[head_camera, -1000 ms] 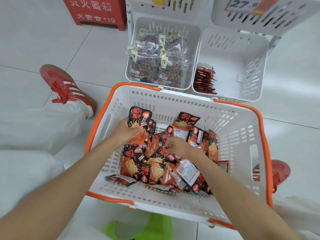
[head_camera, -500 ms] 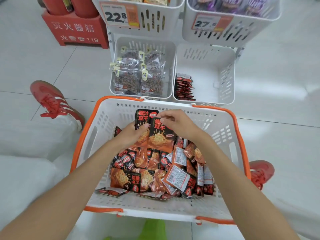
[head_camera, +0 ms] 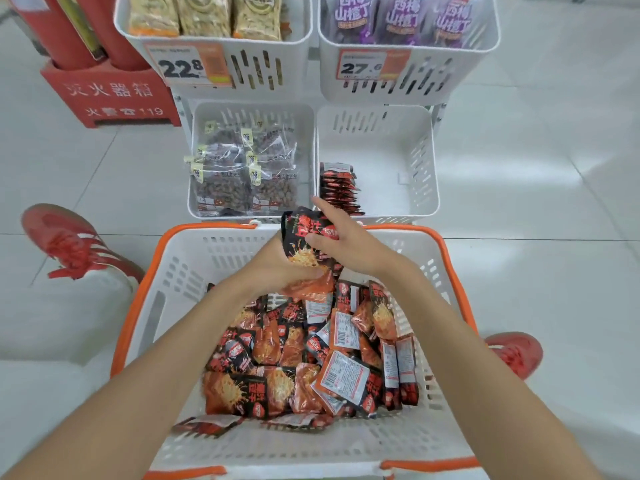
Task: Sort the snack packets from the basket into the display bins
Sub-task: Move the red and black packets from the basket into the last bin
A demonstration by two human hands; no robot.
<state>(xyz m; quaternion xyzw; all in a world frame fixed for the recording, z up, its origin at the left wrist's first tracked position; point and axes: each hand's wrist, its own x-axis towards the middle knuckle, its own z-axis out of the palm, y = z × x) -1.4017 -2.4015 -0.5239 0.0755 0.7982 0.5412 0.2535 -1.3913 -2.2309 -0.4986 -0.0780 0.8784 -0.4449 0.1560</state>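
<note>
A white basket with an orange rim [head_camera: 140, 308] holds several red-and-black snack packets [head_camera: 311, 355]. Over its far edge, both hands hold a small stack of these packets [head_camera: 303, 251]. My left hand [head_camera: 273, 268] grips the stack from below and the left. My right hand [head_camera: 343, 242] pinches its top, thumb on the front, fingers over the upper edge. Just beyond lies the lower right display bin [head_camera: 394, 161], with a row of the same packets [head_camera: 337, 188] standing along its left wall.
The lower left bin [head_camera: 249, 168] holds clear bags of brown nuts. Two upper bins [head_camera: 221, 39] with price tags overhang the lower ones. A red fire-extinguisher box [head_camera: 110, 95] stands at the back left. Red shoes [head_camera: 69, 244] flank the basket on the tiled floor.
Both hands rose from the pile in the basket with a stack of packets and carried it toward the far rim. The view tilted up, showing the upper bins.
</note>
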